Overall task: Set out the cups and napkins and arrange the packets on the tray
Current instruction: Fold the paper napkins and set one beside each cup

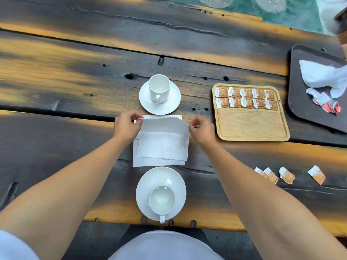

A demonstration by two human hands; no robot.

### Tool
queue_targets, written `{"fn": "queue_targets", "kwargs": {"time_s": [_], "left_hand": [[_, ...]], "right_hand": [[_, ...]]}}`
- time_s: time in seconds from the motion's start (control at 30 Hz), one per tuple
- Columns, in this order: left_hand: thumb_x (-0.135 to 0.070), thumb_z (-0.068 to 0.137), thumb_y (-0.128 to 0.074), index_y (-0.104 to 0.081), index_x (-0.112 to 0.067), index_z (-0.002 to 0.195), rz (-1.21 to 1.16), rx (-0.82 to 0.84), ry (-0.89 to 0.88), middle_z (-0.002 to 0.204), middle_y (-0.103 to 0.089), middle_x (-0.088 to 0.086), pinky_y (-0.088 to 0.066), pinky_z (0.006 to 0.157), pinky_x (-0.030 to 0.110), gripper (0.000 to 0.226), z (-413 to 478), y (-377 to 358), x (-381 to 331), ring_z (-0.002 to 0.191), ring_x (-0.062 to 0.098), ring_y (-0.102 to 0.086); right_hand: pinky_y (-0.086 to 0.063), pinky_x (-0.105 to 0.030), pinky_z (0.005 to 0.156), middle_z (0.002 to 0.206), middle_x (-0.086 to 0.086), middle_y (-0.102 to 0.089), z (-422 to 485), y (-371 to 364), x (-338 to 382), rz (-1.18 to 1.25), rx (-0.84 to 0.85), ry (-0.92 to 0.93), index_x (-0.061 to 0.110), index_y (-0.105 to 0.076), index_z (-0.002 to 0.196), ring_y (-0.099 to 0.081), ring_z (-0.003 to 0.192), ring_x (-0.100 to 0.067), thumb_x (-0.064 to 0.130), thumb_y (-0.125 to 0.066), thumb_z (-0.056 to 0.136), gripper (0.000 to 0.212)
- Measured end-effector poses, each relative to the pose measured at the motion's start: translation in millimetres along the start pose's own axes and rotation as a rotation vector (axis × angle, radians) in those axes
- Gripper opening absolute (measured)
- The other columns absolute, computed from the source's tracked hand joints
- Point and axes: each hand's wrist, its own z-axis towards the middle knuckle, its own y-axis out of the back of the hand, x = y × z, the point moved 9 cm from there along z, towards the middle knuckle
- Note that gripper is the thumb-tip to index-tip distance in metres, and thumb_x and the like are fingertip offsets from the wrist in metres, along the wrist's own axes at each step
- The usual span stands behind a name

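A white paper napkin (163, 142) is lifted by its two far corners above another napkin (157, 162) lying flat on the table. My left hand (126, 126) pinches the left corner and my right hand (201, 131) pinches the right one. A white cup (159, 88) stands on its saucer (169, 106) just beyond the napkins. A second cup (161, 199) on a saucer (150, 179) sits near the table's front edge. The wooden tray (251, 126) to the right carries two rows of orange packets (246, 98) along its far side.
Several loose orange packets (286, 175) lie on the table at the near right. A dark tray (308, 109) at the far right holds a white cloth (323, 76) and red-and-white packets (327, 104). The table's front edge (206, 225) runs below the near saucer.
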Motion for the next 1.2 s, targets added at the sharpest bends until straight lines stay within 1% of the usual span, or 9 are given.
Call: {"fn": "queue_targets", "kwargs": {"time_s": [0.07, 0.13, 0.2, 0.33, 0.47, 0.63, 0.83, 1.0, 1.2], "left_hand": [[-0.014, 0.089, -0.064, -0.070, -0.021, 0.085, 0.033, 0.027, -0.001, 0.087, -0.071, -0.003, -0.054, 0.078, 0.035, 0.010, -8, -3, 8, 0.081, 0.023, -0.067], [-0.014, 0.090, -0.063, -0.068, -0.025, 0.083, 0.083, 0.055, -0.005, 0.088, -0.070, -0.003, -0.051, 0.070, 0.031, 0.013, -16, -6, 15, 0.078, 0.019, -0.064], [-0.013, 0.090, -0.062, -0.067, -0.025, 0.082, 0.111, 0.073, 0.002, 0.086, -0.069, 0.000, -0.053, 0.069, 0.032, 0.015, -23, -10, 23, 0.079, 0.019, -0.064], [-0.010, 0.088, -0.062, -0.066, -0.027, 0.079, 0.159, 0.081, 0.001, 0.082, -0.067, -0.002, -0.049, 0.066, 0.029, 0.020, -35, -19, 35, 0.075, 0.018, -0.062], [-0.009, 0.088, -0.061, -0.066, -0.024, 0.082, 0.206, 0.096, -0.017, 0.096, -0.059, -0.005, -0.043, 0.071, 0.028, 0.017, -42, -29, 42, 0.081, 0.018, -0.056], [-0.011, 0.089, -0.058, -0.065, -0.023, 0.085, 0.263, 0.117, 0.013, 0.097, -0.054, -0.002, -0.044, 0.068, 0.031, 0.015, -46, -38, 56, 0.084, 0.021, -0.054], [-0.007, 0.086, -0.056, -0.065, -0.021, 0.086, 0.297, 0.139, 0.046, 0.100, -0.054, -0.001, -0.050, 0.073, 0.036, 0.017, -48, -43, 68, 0.085, 0.023, -0.054], [-0.006, 0.087, -0.053, -0.065, -0.019, 0.088, 0.333, 0.152, 0.067, 0.101, -0.052, 0.002, -0.048, 0.073, 0.035, 0.017, -49, -46, 75, 0.085, 0.024, -0.054], [0.001, 0.087, -0.045, -0.066, -0.021, 0.103, 0.435, 0.250, 0.138, 0.117, -0.046, 0.000, -0.050, 0.082, 0.039, 0.034, -52, -55, 85, 0.094, 0.024, -0.053]], "right_hand": [[-0.044, -0.026, 0.069, 0.085, -0.003, -0.068, -7, -3, -3, -0.012, 0.022, 0.016, 0.009, -0.066, 0.084, -0.061, 0.083, -0.021, 0.002, -0.056, 0.082, 0.013], [-0.040, -0.024, 0.062, 0.081, 0.001, -0.065, -13, -8, -7, -0.035, 0.046, 0.019, 0.011, -0.065, 0.082, -0.059, 0.081, -0.020, 0.002, -0.056, 0.082, 0.013], [-0.036, -0.021, 0.057, 0.078, 0.006, -0.061, -17, -13, -12, -0.075, 0.064, 0.011, 0.016, -0.063, 0.080, -0.056, 0.078, -0.017, 0.005, -0.057, 0.083, 0.013], [-0.041, -0.026, 0.071, 0.092, -0.002, -0.064, -25, -27, -28, -0.133, 0.117, 0.005, 0.016, -0.063, 0.085, -0.058, 0.088, -0.021, 0.006, -0.058, 0.084, 0.011], [-0.050, -0.029, 0.077, 0.090, -0.005, -0.064, -33, -38, -39, -0.162, 0.161, -0.013, 0.014, -0.065, 0.088, -0.061, 0.090, -0.024, 0.004, -0.059, 0.085, 0.012], [-0.053, -0.034, 0.079, 0.100, -0.009, -0.066, -42, -52, -48, -0.215, 0.209, 0.005, 0.011, -0.066, 0.090, -0.061, 0.092, -0.025, 0.001, -0.057, 0.083, 0.016], [-0.045, -0.028, 0.074, 0.103, -0.008, -0.065, -48, -64, -57, -0.267, 0.252, -0.004, 0.011, -0.066, 0.089, -0.059, 0.093, -0.025, 0.002, -0.054, 0.083, 0.016], [-0.051, -0.034, 0.082, 0.107, -0.007, -0.061, -51, -69, -61, -0.300, 0.281, 0.001, 0.010, -0.067, 0.092, -0.058, 0.097, -0.026, 0.001, -0.054, 0.083, 0.019], [-0.049, -0.039, 0.097, 0.125, -0.001, -0.050, -58, -79, -70, -0.369, 0.394, -0.032, 0.015, -0.066, 0.110, -0.052, 0.114, -0.024, 0.002, -0.059, 0.083, 0.031]]}}
